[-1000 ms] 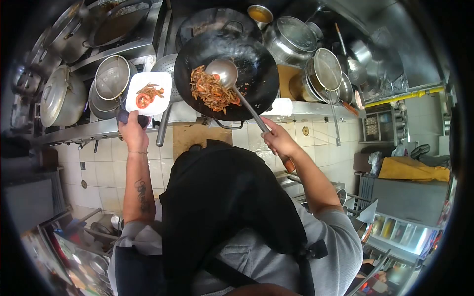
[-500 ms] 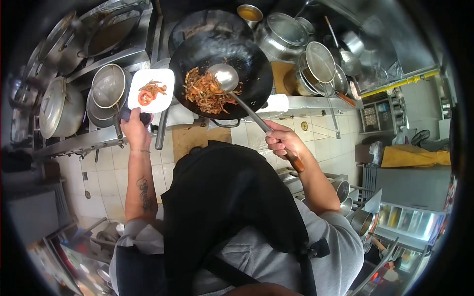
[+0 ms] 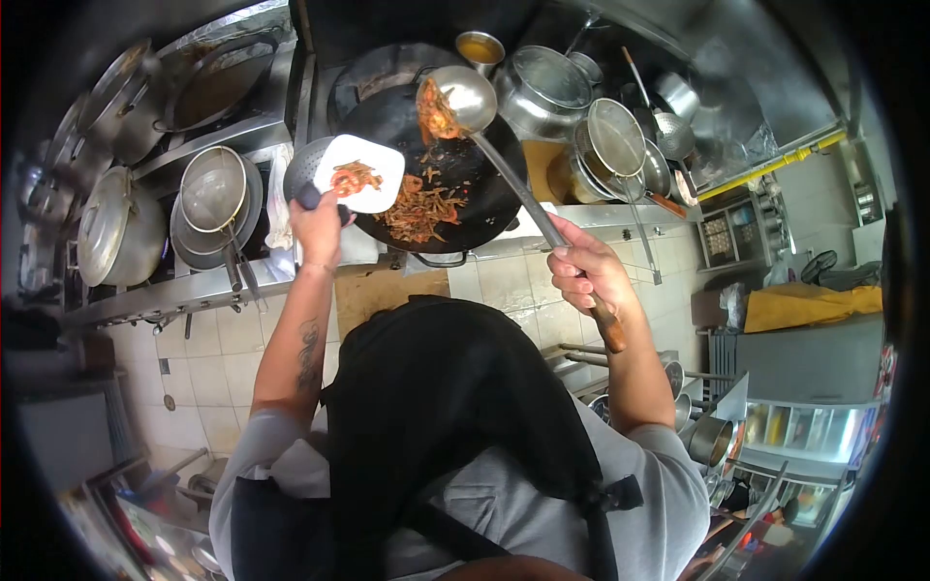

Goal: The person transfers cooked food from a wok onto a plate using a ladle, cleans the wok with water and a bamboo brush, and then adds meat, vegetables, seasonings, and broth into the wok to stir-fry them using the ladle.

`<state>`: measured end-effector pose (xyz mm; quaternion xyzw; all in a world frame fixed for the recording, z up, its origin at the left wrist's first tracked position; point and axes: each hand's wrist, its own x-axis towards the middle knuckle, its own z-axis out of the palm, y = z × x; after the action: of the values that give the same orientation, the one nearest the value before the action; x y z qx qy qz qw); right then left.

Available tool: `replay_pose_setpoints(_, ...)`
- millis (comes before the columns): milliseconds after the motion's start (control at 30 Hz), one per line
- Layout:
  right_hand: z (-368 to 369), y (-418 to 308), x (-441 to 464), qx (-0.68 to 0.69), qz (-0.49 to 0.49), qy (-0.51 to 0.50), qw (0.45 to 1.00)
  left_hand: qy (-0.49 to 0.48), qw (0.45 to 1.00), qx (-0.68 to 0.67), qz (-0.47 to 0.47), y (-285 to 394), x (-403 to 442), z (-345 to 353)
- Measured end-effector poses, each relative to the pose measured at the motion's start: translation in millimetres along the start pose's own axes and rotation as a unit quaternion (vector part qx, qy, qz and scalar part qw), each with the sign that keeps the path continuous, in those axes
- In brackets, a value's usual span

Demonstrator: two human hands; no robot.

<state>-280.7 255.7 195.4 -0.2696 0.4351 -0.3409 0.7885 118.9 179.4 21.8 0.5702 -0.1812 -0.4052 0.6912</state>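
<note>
My left hand (image 3: 318, 229) grips the near edge of a white square plate (image 3: 369, 196), with a dark cloth bunched at the fingers. Cooked strips and red slices lie on the plate, which overlaps the left side of a black wok (image 3: 489, 189). My right hand (image 3: 588, 267) is closed round the long handle of a metal ladle (image 3: 469, 101). The ladle's bowl is raised over the far part of the wok, with reddish food at its left edge. More browned, shredded food (image 3: 418, 215) lies in the near part of the wok.
A strainer (image 3: 214, 189) and a lidded pot (image 3: 121, 228) stand at the left. Beyond the wok are a cup of orange liquid (image 3: 480, 48) and a large pot (image 3: 548, 92). Another strainer (image 3: 616, 138) rests at the right. A perforated ladle lies behind the plate.
The plate and my left hand have moved right, over the wok's edge. The ladle has lifted away from the food pile toward the wok's far side, carrying some food.
</note>
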Motion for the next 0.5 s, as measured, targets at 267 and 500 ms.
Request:
replay_pose_setpoints(267,29.4,20.8,-10.0,-0.075,-0.001,-0.058,0.995,-0.040,0.998,-0.030,-0.048,-8.9,5.4,29.0)
replay_pose_setpoints(500,20.8,59.7,9.5,-0.476,-0.105,0.020,0.873,-0.064,0.992,-0.101,-0.035,15.2,0.4,34.8)
